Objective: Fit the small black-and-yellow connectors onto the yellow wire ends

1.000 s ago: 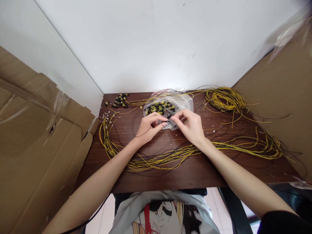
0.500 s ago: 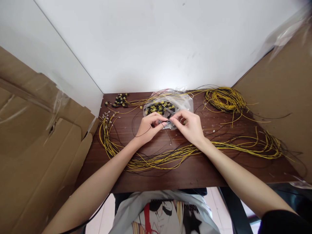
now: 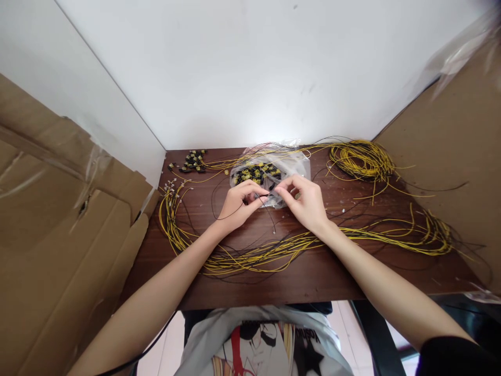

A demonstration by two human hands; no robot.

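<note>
My left hand (image 3: 243, 204) is closed on a thin black wire (image 3: 270, 213), its thumb and forefinger pinched together. The wire loops out to the left, and one end hangs down between my hands. Just to the right, my right hand (image 3: 303, 201) has thumb and forefinger brought close together; whatever is between its fingertips is too small to make out. Behind my hands lies a clear plastic bag (image 3: 297, 164) with several black and yellow connectors (image 3: 254, 173) on it. A long bundle of yellow and black wires (image 3: 250, 263) passes below my wrists.
Several connectors (image 3: 192, 161) lie at the table's back left. A coil of yellow and black wires (image 3: 362, 159) rests at the back right. Cardboard (image 3: 58, 235) stands at the left, more cardboard (image 3: 450, 141) at the right, and a white wall (image 3: 266, 73) behind.
My right fingertips have moved slightly to the right, opening a small distance from my left fingertips. My left hand has barely moved.
</note>
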